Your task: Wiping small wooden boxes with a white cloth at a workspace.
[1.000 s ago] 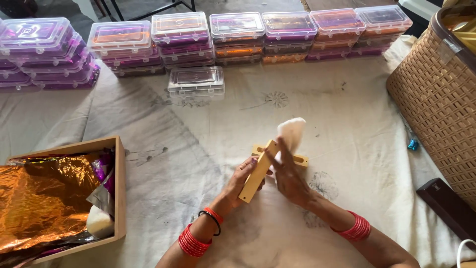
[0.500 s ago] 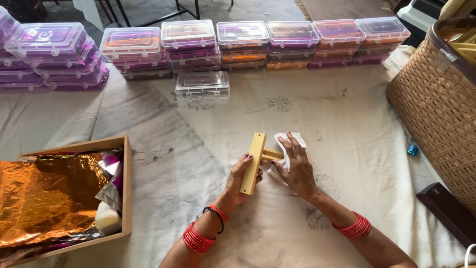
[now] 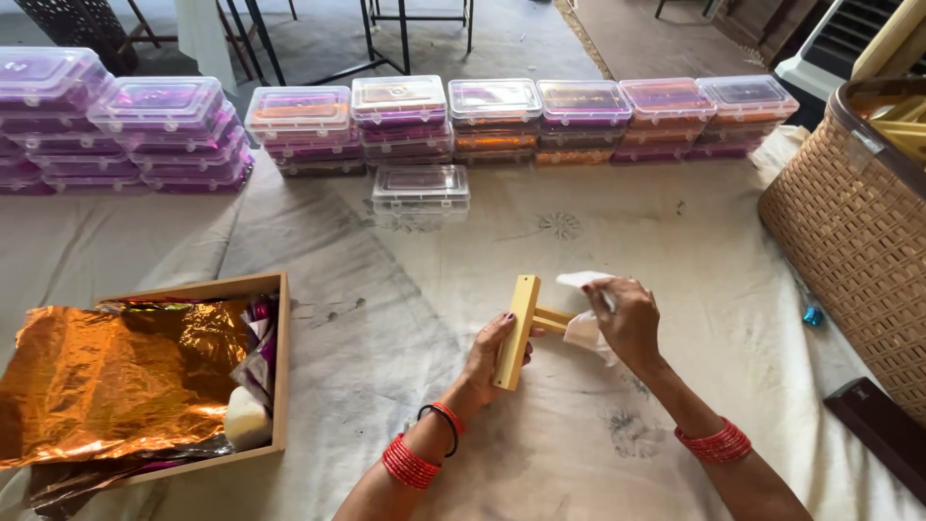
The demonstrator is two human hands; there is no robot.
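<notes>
Two hands meet at centre frame: the yellow wooden piece (image 3: pixel 517 331) is gripped by the closed left hand (image 3: pixel 490 355), while a white cloth (image 3: pixel 585 328) is pinched in the right hand (image 3: pixel 629 318). The wood seems stiff, light and best gripped mid-length; the cloth limp.

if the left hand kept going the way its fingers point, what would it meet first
Probably the lone clear plastic box ahead of the left hand, past the wooden piece it holds; depth is uncertain, only bare cloth lies between.
</notes>
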